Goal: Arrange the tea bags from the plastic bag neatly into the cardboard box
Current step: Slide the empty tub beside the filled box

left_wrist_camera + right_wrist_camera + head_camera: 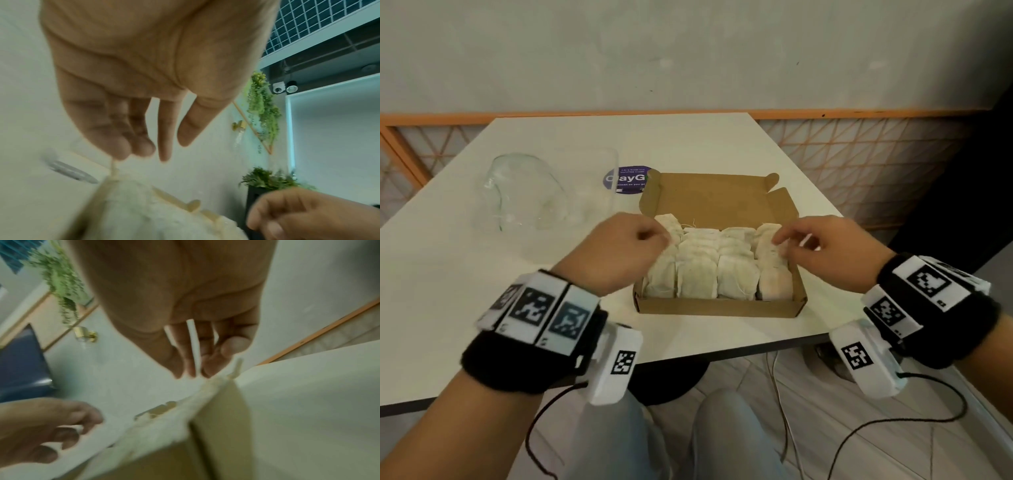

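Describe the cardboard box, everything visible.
The cardboard box is a shallow, brown, plain tray with its hinged lid folded back flat behind it, tuck tabs showing. It sits on the white table near the front edge. Pale tea bags fill it in about four overlapping rows. The left hand reaches its left row and the right hand fingers the right row; whether either touches the cardboard itself is unclear.

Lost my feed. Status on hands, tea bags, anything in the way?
Both hands, left and right, over box. Tea bags in rows inside. Plastic bag looks empty. Nothing blocking.
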Demonstrator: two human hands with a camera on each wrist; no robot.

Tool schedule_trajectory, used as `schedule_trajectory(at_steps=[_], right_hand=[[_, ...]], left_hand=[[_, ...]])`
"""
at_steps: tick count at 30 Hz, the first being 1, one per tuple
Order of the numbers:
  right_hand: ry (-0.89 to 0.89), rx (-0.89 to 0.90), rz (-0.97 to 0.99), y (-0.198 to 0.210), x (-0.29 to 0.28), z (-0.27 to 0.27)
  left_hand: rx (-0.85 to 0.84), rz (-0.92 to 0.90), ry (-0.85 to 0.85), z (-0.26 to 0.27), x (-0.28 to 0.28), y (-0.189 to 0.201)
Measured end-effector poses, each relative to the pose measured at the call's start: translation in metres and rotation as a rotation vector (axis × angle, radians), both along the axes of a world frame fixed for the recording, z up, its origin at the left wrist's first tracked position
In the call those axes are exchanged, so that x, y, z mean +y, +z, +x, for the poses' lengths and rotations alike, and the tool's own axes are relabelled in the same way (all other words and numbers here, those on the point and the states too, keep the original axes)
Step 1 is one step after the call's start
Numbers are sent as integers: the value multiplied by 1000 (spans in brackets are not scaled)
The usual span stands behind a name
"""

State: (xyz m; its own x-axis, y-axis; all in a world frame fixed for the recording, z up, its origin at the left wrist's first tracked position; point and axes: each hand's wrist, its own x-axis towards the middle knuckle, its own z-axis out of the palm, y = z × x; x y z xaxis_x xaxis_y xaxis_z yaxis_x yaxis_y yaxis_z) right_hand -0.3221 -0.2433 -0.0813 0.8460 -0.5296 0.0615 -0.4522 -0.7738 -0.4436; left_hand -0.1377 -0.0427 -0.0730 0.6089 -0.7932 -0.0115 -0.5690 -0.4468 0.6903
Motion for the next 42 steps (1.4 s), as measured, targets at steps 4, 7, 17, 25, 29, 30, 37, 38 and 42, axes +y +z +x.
schedule_trajectory(at_steps=[4,7,17,25,29,30,37,38,42], right_hand=[[-191,176,121,-25,-4,-6],[-195,146,185,-36,1,1],[-291,165,157,-24,-15,52],[-287,227,265,-11,-21,70],[-278,237,258,-9,-17,76],[-278,257,235,-8,-16,77],[-166,189,-143,23,5,96],[-118,128,-106,30,14,102],[92,22,77,44,60,130]], left_hand=[[-193,-161,290,24,17,-16],[-334,39,345,27,18,-15],[-301,234,202,31,16,-1],[-336,177,75,-1,36,-3],[-329,196,91,-3,39,-4],[-329,197,87,-4,40,-4],[-305,-213,260,11,79,40],[-331,-258,382,26,89,46],[-177,181,597,79,105,49]])
